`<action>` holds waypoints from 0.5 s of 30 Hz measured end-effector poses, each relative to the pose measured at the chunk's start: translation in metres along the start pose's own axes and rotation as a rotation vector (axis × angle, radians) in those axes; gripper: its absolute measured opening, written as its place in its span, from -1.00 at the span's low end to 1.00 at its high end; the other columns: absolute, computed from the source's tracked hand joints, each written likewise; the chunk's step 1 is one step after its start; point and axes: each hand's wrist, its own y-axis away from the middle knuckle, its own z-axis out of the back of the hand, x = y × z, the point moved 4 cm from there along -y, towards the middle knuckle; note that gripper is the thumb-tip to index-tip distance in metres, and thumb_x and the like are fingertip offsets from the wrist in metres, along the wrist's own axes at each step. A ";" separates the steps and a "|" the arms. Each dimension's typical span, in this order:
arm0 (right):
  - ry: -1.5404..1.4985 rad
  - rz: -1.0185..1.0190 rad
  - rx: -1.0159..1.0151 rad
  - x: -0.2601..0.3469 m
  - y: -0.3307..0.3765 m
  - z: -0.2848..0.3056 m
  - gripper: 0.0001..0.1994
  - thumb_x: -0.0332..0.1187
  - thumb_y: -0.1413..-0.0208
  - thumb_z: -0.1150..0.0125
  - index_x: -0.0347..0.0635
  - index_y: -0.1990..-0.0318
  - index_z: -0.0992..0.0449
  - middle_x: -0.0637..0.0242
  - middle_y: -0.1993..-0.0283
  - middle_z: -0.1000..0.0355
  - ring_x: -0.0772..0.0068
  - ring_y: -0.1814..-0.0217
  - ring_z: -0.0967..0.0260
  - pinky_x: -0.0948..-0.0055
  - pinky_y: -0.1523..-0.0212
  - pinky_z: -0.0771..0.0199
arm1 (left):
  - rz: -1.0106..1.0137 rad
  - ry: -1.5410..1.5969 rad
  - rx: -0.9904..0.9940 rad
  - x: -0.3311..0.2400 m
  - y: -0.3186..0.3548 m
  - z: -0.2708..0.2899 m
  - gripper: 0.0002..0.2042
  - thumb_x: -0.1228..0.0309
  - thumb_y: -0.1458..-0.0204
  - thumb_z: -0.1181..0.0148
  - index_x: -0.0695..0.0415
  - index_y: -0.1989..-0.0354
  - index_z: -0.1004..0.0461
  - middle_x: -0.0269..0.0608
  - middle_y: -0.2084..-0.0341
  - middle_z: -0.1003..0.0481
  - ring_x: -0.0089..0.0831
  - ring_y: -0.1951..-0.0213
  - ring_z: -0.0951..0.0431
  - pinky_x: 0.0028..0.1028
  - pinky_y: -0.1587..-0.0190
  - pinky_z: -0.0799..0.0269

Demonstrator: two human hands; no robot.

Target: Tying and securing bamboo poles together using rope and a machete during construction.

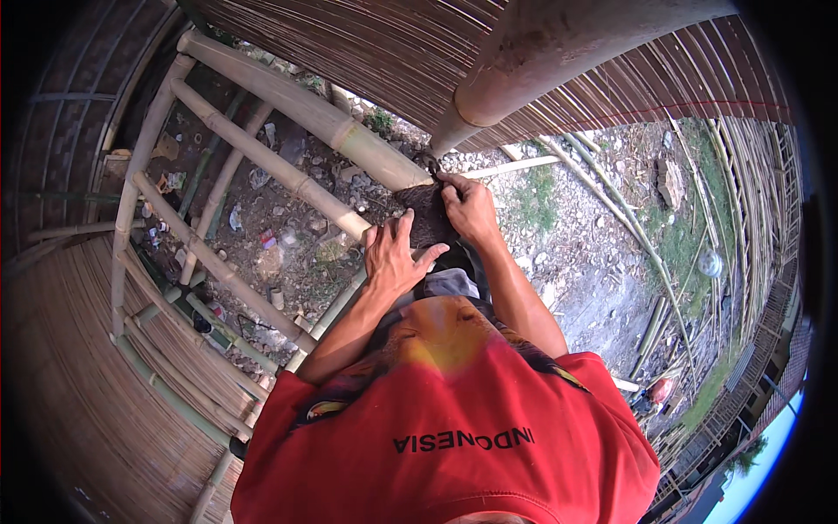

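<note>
My right hand is closed around the top of a dark fibrous wad at the joint where a thick bamboo pole meets a large upright post. My left hand lies just below it with fingers spread. Its fingertips rest against the wad and a thinner bamboo pole. What sits under the wad is hidden. My red shirt fills the lower middle of the view.
Several bamboo poles form an open frame over littered ground far below. Woven bamboo matting covers the left side and slatted roofing the top. Gravel and long loose bamboo lie to the right.
</note>
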 end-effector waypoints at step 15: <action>0.057 0.164 0.092 0.007 -0.005 -0.010 -0.65 -0.40 -0.25 -0.06 -0.19 -0.14 -0.61 -0.07 0.02 -0.58 -0.03 -0.12 -0.48 0.18 -0.25 -0.41 | 0.932 2.417 0.694 0.142 -0.097 -0.213 -0.23 -0.28 -0.29 0.14 0.30 -0.21 -0.40 0.08 -0.19 -0.45 -0.08 -0.30 -0.40 0.02 -0.38 -0.29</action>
